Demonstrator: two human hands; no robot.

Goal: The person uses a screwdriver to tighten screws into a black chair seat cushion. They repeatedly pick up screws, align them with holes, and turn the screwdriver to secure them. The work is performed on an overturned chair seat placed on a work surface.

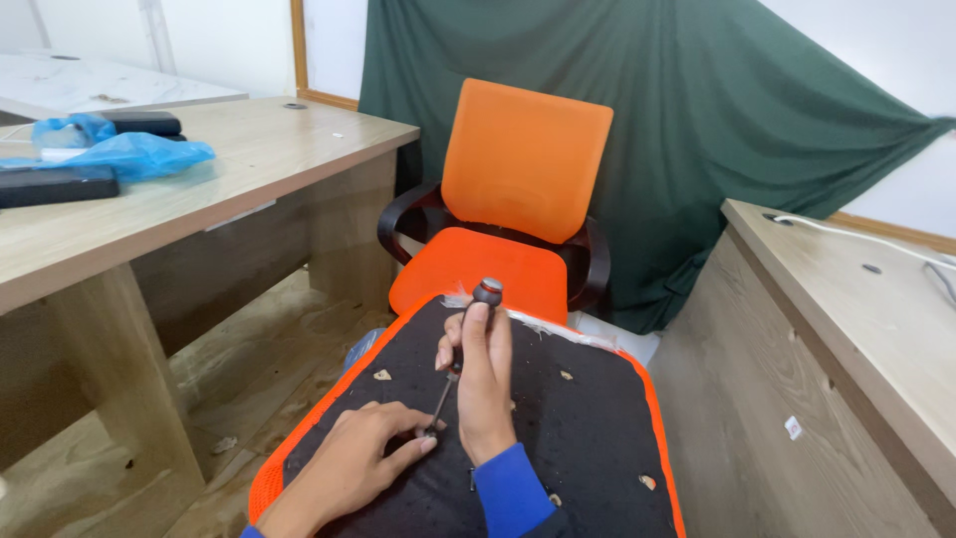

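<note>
The right hand (482, 384) was wrapped tight round a screwdriver (460, 364), thumb up against its dark rounded handle top, and the shaft ran down at a slant to the left, its tip landing on the black underside of an upturned seat cushion (588, 438). There was the left hand (373, 453), lying flat on that black fabric, fingers loosely together and pinching right at the screwdriver's tip; what sat under the tip was too small to make out. The cushion lay close below the camera, orange mesh edging showing along both sides, a few small pale holes dotted over the black. Just beyond it stood an orange office chair (523, 164) with black armrests, backed by a dark green cloth (717, 130). To the left, a wooden desk (249, 169) carried a crumpled blue plastic bag (124, 149); another desk (846, 329) stood on the right.
</note>
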